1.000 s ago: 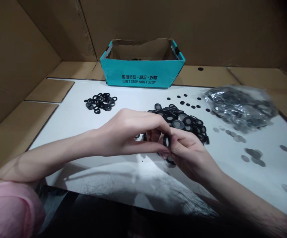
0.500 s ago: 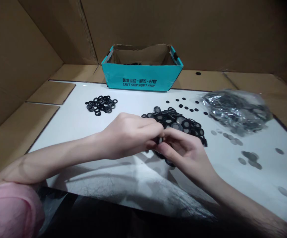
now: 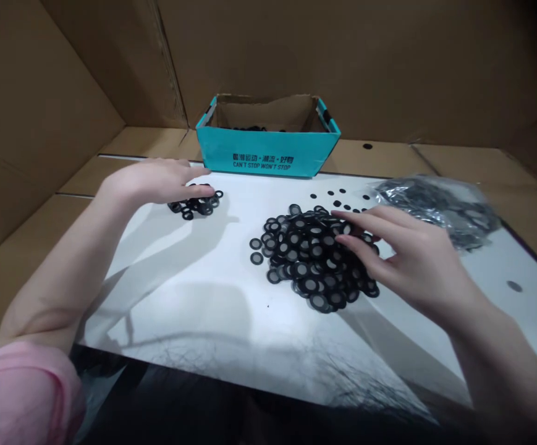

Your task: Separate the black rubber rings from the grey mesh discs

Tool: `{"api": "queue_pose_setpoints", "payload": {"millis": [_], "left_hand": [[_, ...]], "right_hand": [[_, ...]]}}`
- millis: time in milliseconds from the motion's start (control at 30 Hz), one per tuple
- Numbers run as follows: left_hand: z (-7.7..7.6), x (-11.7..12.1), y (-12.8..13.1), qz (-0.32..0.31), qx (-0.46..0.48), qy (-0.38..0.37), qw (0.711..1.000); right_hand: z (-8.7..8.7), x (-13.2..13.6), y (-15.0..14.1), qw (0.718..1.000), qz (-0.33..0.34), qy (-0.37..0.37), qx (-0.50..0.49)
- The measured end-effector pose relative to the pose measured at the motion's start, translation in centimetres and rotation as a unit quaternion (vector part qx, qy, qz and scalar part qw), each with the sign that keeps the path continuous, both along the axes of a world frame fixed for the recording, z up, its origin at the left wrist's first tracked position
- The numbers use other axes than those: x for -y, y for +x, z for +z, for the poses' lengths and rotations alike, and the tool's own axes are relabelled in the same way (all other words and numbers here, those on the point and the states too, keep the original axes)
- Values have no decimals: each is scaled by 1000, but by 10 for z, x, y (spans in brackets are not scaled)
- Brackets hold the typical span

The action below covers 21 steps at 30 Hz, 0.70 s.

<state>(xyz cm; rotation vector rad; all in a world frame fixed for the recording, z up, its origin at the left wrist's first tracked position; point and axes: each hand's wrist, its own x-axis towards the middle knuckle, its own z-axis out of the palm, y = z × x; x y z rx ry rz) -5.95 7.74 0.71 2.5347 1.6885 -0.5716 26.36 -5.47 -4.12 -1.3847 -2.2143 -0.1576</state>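
Observation:
My left hand (image 3: pixel 152 179) is over a small pile of black rings (image 3: pixel 198 206) at the left, palm down and fingers stretched out. Its thumb lies across the top of that pile, and nothing shows in its grasp. At the right, my right hand (image 3: pixel 402 247) reaches onto a large heap of black rings with grey centres (image 3: pixel 309 259). Thumb and forefinger are apart there, with heap pieces between and beneath them. Its other fingers are partly hidden behind the forefinger.
A turquoise open box (image 3: pixel 263 151) with dark pieces inside stands at the back. To the right lies a clear plastic bag (image 3: pixel 444 207) of dark pieces. Small black discs (image 3: pixel 337 203) are scattered behind the heap. Cardboard walls (image 3: pixel 259 49) enclose the white tabletop (image 3: pixel 194 303).
My hands, together above the heap before, have separated. My left hand has moved left to the small ring pile and opened out; my right hand has shifted right, its thumb and forefinger now apart.

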Motion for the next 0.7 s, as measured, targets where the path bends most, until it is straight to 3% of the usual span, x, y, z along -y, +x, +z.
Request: {"api": "queue_pose_setpoints", "payload": {"millis": [167, 267, 433, 567, 700], "left_hand": [[-13, -20, -8, 14, -70, -65, 995], [-19, -27, -8, 10, -65, -72, 995], [-29, -39, -15, -5, -36, -64, 997], [-33, -46, -20, -21, -7, -71, 997], [-32, -49, -22, -29, 24, -78, 996]], "right_hand": [[-6, -6, 7, 997, 5, -35, 72], [-6, -7, 10, 997, 9, -51, 57], [3, 1, 20, 999, -21, -15, 27], [4, 12, 44, 995, -99, 11, 6], [-5, 22, 84, 971, -238, -23, -8]]}}
